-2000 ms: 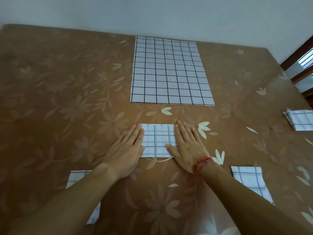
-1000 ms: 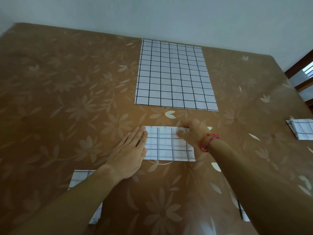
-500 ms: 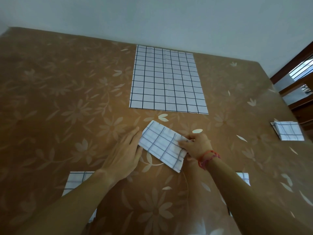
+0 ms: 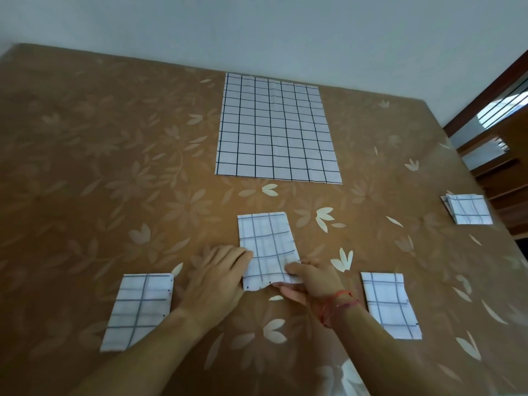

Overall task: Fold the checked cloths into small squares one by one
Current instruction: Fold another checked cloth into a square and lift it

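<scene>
the person is working on one narrow cloth (image 4: 267,247). it is lying between the two hands and reaching away from them. it is looking like a long strip, not a small square yet, so i am guessing it is needing one more fold or two.

the right hand (image 4: 311,281) is pinching the near corner of the narrow cloth, with the thumb sitting on top and the fingers tucked under. that corner is lifting a little off the table (image 4: 85,167). the left hand (image 4: 217,278) is lying flat and loose, with its fingertips touching the left edge of the narrow cloth and holding nothing. a red string band (image 4: 340,301) is sitting on the right wrist.

a left folded cloth (image 4: 140,310) is lying just beside the left arm. a right folded cloth (image 4: 388,304) is lying just beside the right arm. both are looking longer than a square, so they may be needing more folding, but i am not sure.

far off to the right of the right hand, a little pile (image 4: 468,208) of folded cloths is sitting near the table's edge, and it is looking done. well beyond both hands, a big open cloth (image 4: 277,130) is lying flat, not folded at all. so a good part of the job is waiting.
</scene>
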Motion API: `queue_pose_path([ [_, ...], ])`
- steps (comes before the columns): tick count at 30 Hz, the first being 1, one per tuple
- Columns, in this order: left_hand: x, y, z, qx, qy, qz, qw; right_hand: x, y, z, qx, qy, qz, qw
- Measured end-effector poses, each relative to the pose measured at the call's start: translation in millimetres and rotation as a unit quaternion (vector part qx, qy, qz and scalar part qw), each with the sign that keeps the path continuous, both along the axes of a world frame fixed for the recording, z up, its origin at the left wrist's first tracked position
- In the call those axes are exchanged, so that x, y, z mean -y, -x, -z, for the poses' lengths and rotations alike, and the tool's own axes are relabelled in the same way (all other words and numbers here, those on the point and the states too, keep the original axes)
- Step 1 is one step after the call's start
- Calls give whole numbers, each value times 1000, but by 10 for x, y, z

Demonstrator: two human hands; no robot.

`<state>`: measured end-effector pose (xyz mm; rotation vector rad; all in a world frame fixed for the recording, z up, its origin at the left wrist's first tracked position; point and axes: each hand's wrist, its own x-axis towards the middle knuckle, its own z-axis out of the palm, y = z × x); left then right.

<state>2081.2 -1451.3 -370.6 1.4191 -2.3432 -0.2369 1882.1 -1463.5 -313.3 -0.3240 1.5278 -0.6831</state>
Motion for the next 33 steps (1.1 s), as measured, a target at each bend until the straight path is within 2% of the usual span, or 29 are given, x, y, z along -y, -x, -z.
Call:
queue_pose_path([
  [4,-72,-59,41,-6,25,16,1000,-154,47,-31,-43,34,-90,994],
  [7,-128,-97,49,-4,15,8,1000,-287,130,32,-163,86,-171,968],
  [10,-182,-119,30,-10,1,-7,1000,-427,249,88,-329,206,-272,881],
  [13,-221,-123,12,-22,-3,-18,1000,-533,302,83,-349,339,-377,788],
  [16,-251,-113,-14,-32,-2,-20,999,-546,283,173,-409,398,-443,691],
  [17,-256,-109,-33,-36,-9,-23,999,-538,276,224,-423,408,-449,673],
  [18,-257,-106,-51,-40,-18,-28,999,-528,270,257,-430,409,-445,671],
  [22,-240,-89,-82,-64,-55,-53,995,-426,301,339,-430,408,-385,708],
  [29,-113,-34,-208,-83,-73,-118,987,-243,280,332,-450,406,-350,714],
  [31,-61,-27,-208,-80,-88,-132,984,-192,247,318,-442,396,-334,732],
  [33,-2,-28,-157,-78,-103,-153,980,-122,214,321,-443,346,-326,760],
])
